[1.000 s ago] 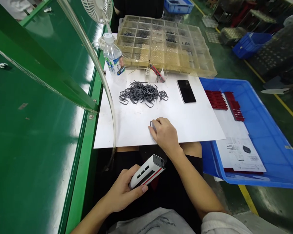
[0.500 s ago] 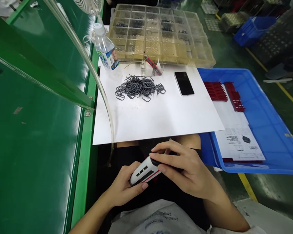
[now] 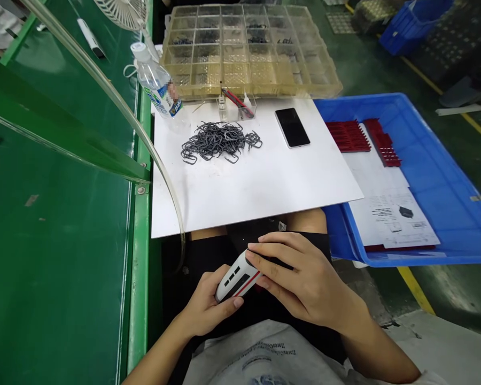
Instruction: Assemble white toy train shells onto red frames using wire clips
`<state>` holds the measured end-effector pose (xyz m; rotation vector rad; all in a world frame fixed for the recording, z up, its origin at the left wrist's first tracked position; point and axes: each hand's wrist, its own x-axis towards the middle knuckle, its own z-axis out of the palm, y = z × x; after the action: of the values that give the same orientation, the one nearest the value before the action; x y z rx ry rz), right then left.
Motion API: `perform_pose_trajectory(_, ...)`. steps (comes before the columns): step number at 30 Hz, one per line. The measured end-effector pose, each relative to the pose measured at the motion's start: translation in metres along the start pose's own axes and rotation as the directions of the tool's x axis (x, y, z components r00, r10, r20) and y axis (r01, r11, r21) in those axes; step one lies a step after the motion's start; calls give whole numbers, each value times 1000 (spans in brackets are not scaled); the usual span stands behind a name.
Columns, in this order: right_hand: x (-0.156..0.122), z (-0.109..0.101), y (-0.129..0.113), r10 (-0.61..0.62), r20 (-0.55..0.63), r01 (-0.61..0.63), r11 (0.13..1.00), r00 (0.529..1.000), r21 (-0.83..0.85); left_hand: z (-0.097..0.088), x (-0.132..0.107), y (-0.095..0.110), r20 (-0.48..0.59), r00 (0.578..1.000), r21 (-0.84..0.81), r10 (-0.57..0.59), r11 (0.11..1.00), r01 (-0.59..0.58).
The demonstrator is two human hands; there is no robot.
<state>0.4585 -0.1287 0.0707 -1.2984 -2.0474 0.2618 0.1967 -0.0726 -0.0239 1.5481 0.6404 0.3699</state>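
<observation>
Over my lap, my left hand (image 3: 208,302) is wrapped round the lower end of a white toy train car (image 3: 233,278) with black windows and a red stripe. My right hand (image 3: 300,275) covers the train car's upper end, with its fingertips pressed against it. That end is mostly hidden behind the fingers. The car is tilted, its upper end pointing away to the right. Past it, on a white board (image 3: 240,192), lies a heap of dark grey curved strips (image 3: 216,140).
On the board are a phone (image 3: 292,127), a water bottle (image 3: 158,85) and a small clear tray (image 3: 235,111) of tools. A compartment box (image 3: 248,88) stands behind. To the right is a blue bin (image 3: 444,187) with red parts and papers. A clear tube (image 3: 144,141) crosses the left side near a green frame (image 3: 138,256).
My view has shifted a little, so the board and bin sit differently in it. Both hands keep hold of the train car, and my right fingers have moved slightly over its end.
</observation>
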Motion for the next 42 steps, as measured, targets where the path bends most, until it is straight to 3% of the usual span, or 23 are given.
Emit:
perform_pose_trajectory(7,-19,-9,-5,-18,38,22,992,999,-124,8,0,5,65,998,106,10,994,-16)
perform_pose_trajectory(12,-45,-15,-26,21,-99,-25,999,995,-38,22,-4,25,59,996,261,61,962,-74)
perform_pose_trajectory(18,-94,-12,-66,-15,-222,-43,967,975,-252,49,-21,40,48,981,473,188,861,-188)
perform_pose_trajectory(22,-120,-10,-74,48,-292,-66,997,955,-50,69,-33,46,30,960,521,278,816,-252)
perform_pose_trajectory(24,-127,-9,-75,71,-320,-88,995,945,-37,77,-39,50,25,955,568,294,782,-256)
perform_pose_trajectory(32,-121,-5,-86,191,-333,-223,973,924,-61,89,-63,64,-31,967,716,253,680,-155)
perform_pose_trajectory(38,-108,-13,-79,-47,-318,21,996,947,-84,86,-78,72,-59,949,835,309,536,-123)
perform_pose_trajectory(42,-90,-10,-54,-186,-303,121,968,935,-221,75,-77,88,-96,971,903,220,430,-8)
